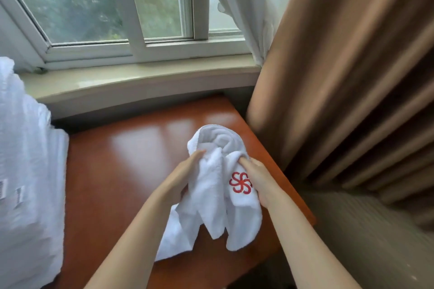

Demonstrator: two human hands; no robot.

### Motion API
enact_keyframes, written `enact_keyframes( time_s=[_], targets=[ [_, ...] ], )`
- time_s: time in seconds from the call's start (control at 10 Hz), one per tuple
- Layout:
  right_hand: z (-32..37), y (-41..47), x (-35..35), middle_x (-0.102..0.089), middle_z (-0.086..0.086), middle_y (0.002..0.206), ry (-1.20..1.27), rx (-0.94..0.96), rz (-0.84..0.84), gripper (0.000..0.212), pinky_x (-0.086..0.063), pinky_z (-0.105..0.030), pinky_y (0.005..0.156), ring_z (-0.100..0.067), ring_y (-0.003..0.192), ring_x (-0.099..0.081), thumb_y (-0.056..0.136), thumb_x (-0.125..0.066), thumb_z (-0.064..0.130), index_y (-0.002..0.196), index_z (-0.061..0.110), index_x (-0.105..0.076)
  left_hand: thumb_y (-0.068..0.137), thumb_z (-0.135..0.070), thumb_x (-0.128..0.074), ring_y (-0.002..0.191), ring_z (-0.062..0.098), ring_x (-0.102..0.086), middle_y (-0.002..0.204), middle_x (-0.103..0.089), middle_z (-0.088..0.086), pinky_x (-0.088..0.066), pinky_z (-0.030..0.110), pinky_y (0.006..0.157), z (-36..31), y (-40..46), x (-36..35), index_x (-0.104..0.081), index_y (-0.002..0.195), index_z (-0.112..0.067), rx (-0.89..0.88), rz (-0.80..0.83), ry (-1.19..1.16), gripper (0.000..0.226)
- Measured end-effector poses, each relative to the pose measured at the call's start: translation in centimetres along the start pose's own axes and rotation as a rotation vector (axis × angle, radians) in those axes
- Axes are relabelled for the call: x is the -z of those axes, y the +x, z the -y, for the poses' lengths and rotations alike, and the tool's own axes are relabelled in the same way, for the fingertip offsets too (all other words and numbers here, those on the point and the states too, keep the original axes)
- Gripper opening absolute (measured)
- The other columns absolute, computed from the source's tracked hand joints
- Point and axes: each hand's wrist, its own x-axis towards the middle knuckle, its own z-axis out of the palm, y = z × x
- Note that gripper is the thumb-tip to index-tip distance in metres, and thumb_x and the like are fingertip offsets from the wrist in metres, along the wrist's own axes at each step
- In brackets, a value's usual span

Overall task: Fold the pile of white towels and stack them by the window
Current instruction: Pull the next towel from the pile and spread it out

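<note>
Both hands, left hand [182, 179] and right hand [261, 182], grasp a bunched white towel [218, 185] above the tabletop [112, 171] near its right edge; folding seems barely begun, so spreading it flat likely comes next.
</note>
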Motion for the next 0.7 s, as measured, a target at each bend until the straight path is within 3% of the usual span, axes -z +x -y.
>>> enact_keyframes(
  time_s=[0.1, 0.2, 0.3, 0.4, 0.5, 0.6, 0.7],
  targets=[
    [0.9, 1.4, 3.9, -0.075, -0.007, 0.088, 0.01, 0.027, 0.054, 0.031, -0.058, -0.032, 0.07, -0.021, 0.081, -0.073, 0.097, -0.055, 0.038, 0.11, 0.013, -0.067, 0.086, -0.058, -0.059, 0.083, 0.02, -0.065, 0.092, -0.069, 0.003, -0.054, 0.037, 0.078, -0.8, 0.5, -4.0, -0.065, 0.108, -0.015, -0.054, -0.09, -0.092, 0.048],
    [1.7, 2.5, 8.1, -0.074, -0.007, 0.095, -0.033, 0.044, 0.16, 0.029, -0.059, -0.037, 0.08, -0.022, 0.087, -0.073, 0.097, -0.054, 0.041, 0.111, 0.019, -0.067, 0.09, -0.052, -0.058, 0.078, 0.019, -0.064, 0.099, -0.065, 0.007, -0.052, 0.035, 0.07, -1.0, 1.0, -8.3, -0.062, 0.098, -0.018, -0.097, -0.221, -0.172, 0.035],
    [2.8, 3.0, 12.7, -0.072, -0.006, 0.099, -0.085, 0.049, 0.279, 0.027, -0.059, -0.038, 0.083, -0.022, 0.09, -0.071, 0.098, -0.053, 0.04, 0.114, 0.021, -0.064, 0.084, -0.059, -0.06, 0.092, 0.025, -0.067, 0.101, -0.07, 0.01, -0.054, 0.041, 0.085, -0.5, -1.9, -14.4, -0.069, 0.101, -0.018, -0.111, -0.317, -0.238, 0.045],
    [3.8, 3.8, 16.6, -0.071, -0.003, 0.093, -0.117, 0.042, 0.365, 0.023, -0.058, -0.034, 0.077, -0.018, 0.083, -0.07, 0.098, -0.053, 0.038, 0.108, 0.02, -0.065, 0.093, -0.05, -0.055, 0.084, 0.021, -0.067, 0.094, -0.069, 0.006, -0.053, 0.035, 0.074, -0.2, -4.1, -19.1, -0.067, 0.094, -0.02, -0.155, -0.371, -0.297, 0.032],
    [5.2, 3.9, 18.5, -0.07, -0.002, 0.078, -0.12, 0.028, 0.455, 0.021, -0.054, -0.029, 0.064, -0.013, 0.067, -0.07, 0.099, -0.053, 0.033, 0.092, 0.018, -0.066, 0.091, -0.054, -0.055, 0.09, 0.021, -0.072, 0.095, -0.076, 0.005, -0.054, 0.034, 0.073, 0.4, -4.9, -22.0, -0.073, 0.102, -0.023, -0.226, -0.433, -0.329, 0.037],
    [6.7, 4.1, 18.8, -0.07, 0.001, 0.065, -0.153, 0.022, 0.532, 0.022, -0.052, -0.029, 0.063, -0.011, 0.057, -0.068, 0.099, -0.054, 0.028, 0.082, 0.018, -0.064, 0.09, -0.056, -0.054, 0.09, 0.023, -0.072, 0.093, -0.076, 0.005, -0.056, 0.036, 0.08, -0.2, -5.5, -23.2, -0.072, 0.104, -0.023, -0.226, -0.561, -0.359, 0.04],
    [8.2, 4.8, 18.5, -0.071, 0.0, 0.069, -0.192, 0.033, 0.605, 0.02, -0.054, -0.034, 0.073, -0.014, 0.063, -0.068, 0.097, -0.057, 0.032, 0.084, 0.018, -0.064, 0.089, -0.058, -0.054, 0.093, 0.026, -0.071, 0.096, -0.076, 0.006, -0.056, 0.045, 0.089, -1.0, -5.1, -23.5, -0.072, 0.107, -0.021, -0.259, -0.609, -0.377, 0.045]
  ],
)
